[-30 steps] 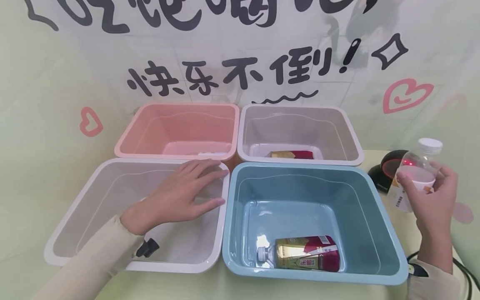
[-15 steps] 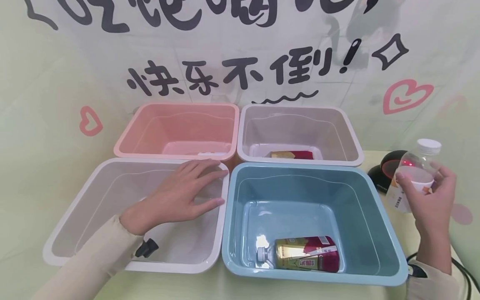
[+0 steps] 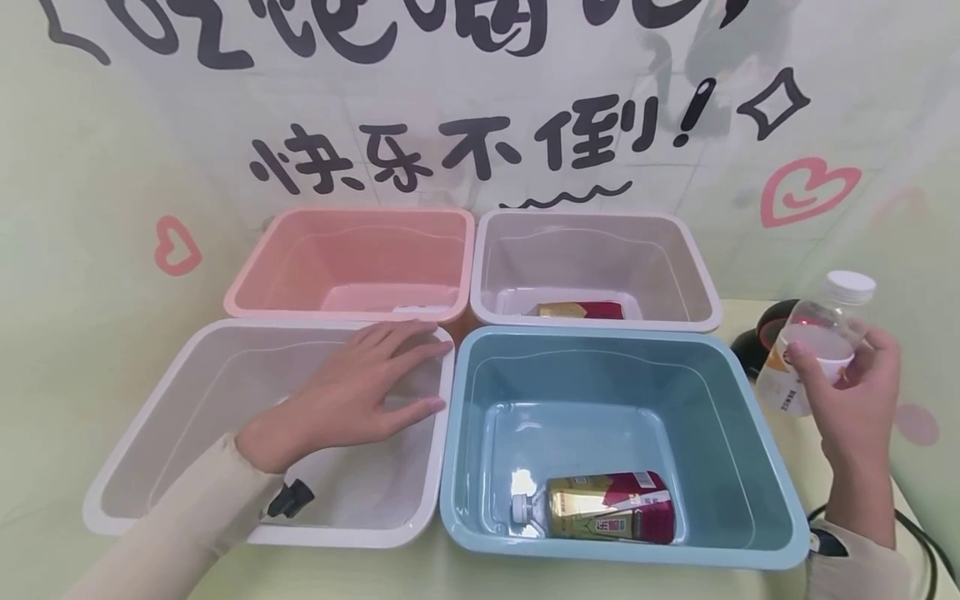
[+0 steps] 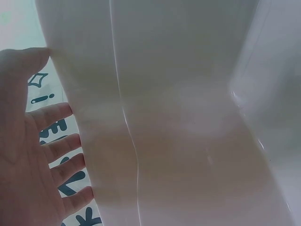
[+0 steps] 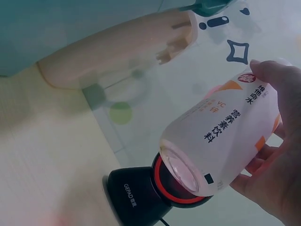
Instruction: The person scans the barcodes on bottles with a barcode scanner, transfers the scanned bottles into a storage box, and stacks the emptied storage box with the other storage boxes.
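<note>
My right hand (image 3: pixel 862 400) grips a clear plastic drink bottle (image 3: pixel 813 354) with a white cap and a white-and-orange label. The bottle is tilted, cap up and to the right. In the right wrist view its base (image 5: pixel 183 174) overlaps a black barcode scanner (image 5: pixel 138 193) with a red ring. On the left, my left hand (image 3: pixel 341 392) reaches over the front-left whitish bin (image 3: pixel 360 537), fingers spread and fingertips at its right rim. The left wrist view shows those fingers (image 4: pixel 61 146) along the bin's edge.
A blue bin (image 3: pixel 577 425) at front right holds a gold-and-red bottle (image 3: pixel 611 507) on its side. Behind it, a greyish bin (image 3: pixel 585 254) has another gold-and-red item (image 3: pixel 581 310). A pink bin (image 3: pixel 367 250) stands back left with a white item (image 3: pixel 420 309). A black cable (image 3: pixel 926 537) runs at right.
My right hand has brought the bottle slightly left and up, still tilted. Bright red spots seen on the bottle earlier are gone. My left hand stays at the rim.
</note>
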### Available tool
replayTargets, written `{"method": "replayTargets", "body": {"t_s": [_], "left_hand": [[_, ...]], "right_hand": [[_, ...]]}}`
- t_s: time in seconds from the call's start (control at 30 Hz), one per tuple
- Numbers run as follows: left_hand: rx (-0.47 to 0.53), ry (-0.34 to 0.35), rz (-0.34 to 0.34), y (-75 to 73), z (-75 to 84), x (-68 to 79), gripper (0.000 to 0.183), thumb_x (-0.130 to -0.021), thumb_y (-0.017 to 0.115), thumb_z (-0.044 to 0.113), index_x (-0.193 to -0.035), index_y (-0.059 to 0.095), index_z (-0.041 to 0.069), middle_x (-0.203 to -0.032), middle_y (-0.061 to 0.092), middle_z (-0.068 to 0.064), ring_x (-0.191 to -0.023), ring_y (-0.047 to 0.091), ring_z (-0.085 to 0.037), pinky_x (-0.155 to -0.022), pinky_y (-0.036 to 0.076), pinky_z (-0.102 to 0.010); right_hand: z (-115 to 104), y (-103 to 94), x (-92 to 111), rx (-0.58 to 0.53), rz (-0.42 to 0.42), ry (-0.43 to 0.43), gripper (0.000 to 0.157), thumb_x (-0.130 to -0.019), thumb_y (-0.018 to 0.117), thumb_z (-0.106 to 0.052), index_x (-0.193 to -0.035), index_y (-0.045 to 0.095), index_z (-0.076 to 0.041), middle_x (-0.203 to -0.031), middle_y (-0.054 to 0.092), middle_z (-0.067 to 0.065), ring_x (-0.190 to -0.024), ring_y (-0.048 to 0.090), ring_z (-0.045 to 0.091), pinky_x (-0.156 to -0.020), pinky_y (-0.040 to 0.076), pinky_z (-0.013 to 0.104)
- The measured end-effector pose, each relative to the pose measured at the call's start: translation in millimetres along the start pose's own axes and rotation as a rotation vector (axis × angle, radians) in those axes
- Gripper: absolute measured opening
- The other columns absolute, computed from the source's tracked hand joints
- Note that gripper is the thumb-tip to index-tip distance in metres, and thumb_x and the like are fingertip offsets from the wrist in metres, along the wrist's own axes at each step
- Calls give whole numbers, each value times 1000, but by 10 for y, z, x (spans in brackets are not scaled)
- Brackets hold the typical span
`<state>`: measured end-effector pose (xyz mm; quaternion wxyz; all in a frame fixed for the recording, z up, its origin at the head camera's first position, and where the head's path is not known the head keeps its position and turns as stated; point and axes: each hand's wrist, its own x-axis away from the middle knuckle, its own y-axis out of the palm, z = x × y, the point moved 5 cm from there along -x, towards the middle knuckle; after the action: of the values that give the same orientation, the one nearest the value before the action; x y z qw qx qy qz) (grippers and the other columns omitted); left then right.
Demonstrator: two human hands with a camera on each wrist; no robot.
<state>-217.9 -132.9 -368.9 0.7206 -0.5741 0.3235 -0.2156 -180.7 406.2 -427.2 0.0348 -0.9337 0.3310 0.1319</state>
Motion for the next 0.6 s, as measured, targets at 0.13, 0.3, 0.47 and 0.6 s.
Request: {"method": "replayTargets", "body": {"t_s": [0.13,0.3,0.47,0.6], "left_hand": [[8,-13,-19,2,-2,-1,66,-97,66,60,-151,59,25,-164,48,-4,-153,43,-32,-128,34,-57],[12,-13,-19,-1,-2,4,66,-97,66,60,-151,58,24,-163,48,-4,-153,42,-31,-129,33,-56],[7,-6,-8,1,2,-2,65,-96,67,59,-151,58,25,-163,48,-5,-153,43,-31,-128,34,-56],[12,-12,-20,0,9,-14,66,-97,66,60,-152,57,25,-164,47,-4,-154,41,-30,-129,33,-56]], "right_hand": [[-35,38,-6,-124,-12,-32,63,-85,75,9,-141,55,-11,-120,70,2,-96,69,10,-76,55,9],[-115,102,-23,-236,-61,-91,61,-85,72,13,-140,57,-8,-113,74,6,-93,72,12,-77,57,14],[-202,150,-43,-185,-121,-112,62,-88,71,10,-145,54,-7,-117,73,6,-100,70,13,-83,54,14],[-264,147,-92,-82,-128,-62,63,-91,70,5,-149,51,-12,-125,68,2,-107,66,12,-85,51,14]]}}
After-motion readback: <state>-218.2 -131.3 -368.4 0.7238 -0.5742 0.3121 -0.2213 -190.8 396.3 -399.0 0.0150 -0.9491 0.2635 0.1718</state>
